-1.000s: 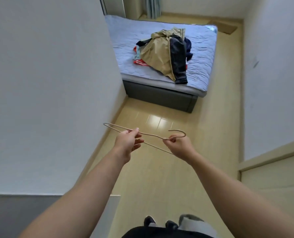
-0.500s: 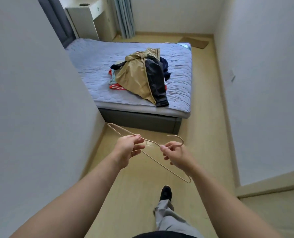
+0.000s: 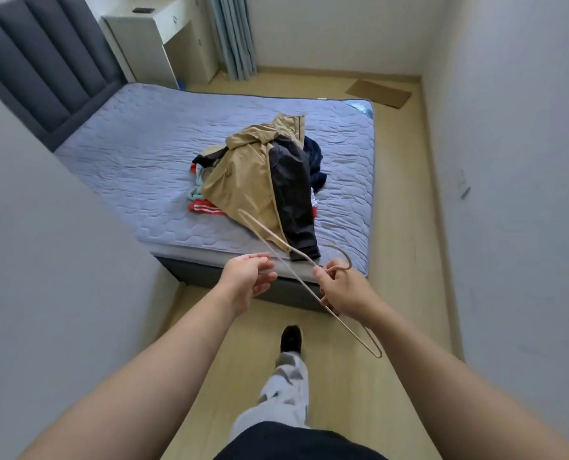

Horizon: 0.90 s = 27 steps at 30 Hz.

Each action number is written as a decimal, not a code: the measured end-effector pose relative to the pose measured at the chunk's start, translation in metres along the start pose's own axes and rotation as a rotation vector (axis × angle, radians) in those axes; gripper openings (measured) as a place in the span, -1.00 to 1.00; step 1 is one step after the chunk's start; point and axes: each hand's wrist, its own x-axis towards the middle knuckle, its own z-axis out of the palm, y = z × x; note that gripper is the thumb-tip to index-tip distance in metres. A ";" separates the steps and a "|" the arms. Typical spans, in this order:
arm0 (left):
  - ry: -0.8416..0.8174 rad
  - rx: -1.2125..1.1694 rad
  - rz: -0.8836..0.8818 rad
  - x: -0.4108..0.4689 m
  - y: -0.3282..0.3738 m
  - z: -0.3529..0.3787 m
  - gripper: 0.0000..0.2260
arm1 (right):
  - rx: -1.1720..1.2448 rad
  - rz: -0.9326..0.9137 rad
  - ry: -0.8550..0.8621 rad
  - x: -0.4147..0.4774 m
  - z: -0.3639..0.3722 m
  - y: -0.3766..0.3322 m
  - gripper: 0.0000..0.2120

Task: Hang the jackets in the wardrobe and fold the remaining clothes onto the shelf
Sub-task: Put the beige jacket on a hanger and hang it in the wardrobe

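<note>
A thin beige wire hanger [image 3: 309, 287] slants between my hands, one end over the bed, the other low by my right forearm. My right hand [image 3: 343, 290] grips it at the neck under the hook. Beside the wire, my left hand [image 3: 248, 280] has relaxed fingers with the tips close to it; I see no grip. On the bed [image 3: 137, 154] lies a pile of clothes: a tan jacket [image 3: 243, 180] on top, a black jacket [image 3: 293, 190] next to it, a navy garment [image 3: 313, 154] behind, and red striped [image 3: 206, 205] and teal [image 3: 195, 190] pieces underneath.
A white wall [image 3: 60, 260] closes the left side and another [image 3: 525, 194] the right, with a wooden floor strip [image 3: 406, 244] along the bed. A grey headboard [image 3: 44, 68], white cabinet [image 3: 150, 41], curtain [image 3: 233, 34] and flat cardboard [image 3: 379, 92] lie beyond. My shoe [image 3: 291, 336] steps forward.
I have walked closer to the bed and the view has risen. The hanger has tilted steeper, its far end now over the mattress. My left hand has loosened from the wire.
</note>
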 end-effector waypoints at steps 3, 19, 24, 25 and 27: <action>0.010 -0.009 -0.035 0.072 0.035 0.036 -0.83 | 0.052 0.038 -0.002 0.079 -0.029 -0.005 -0.80; 0.047 0.157 -0.122 0.401 0.204 0.194 -0.80 | 0.254 0.281 -0.044 0.440 -0.198 -0.042 -0.72; 0.164 0.181 -0.207 0.479 0.202 0.247 -0.82 | 0.206 0.229 -0.152 0.562 -0.215 -0.010 -0.64; 0.206 0.193 -0.241 0.492 0.200 0.258 -0.82 | 0.198 0.232 -0.180 0.586 -0.217 -0.003 -0.62; 0.279 0.240 -0.299 0.517 0.196 0.279 -0.82 | 0.212 0.260 -0.246 0.630 -0.221 0.009 -0.65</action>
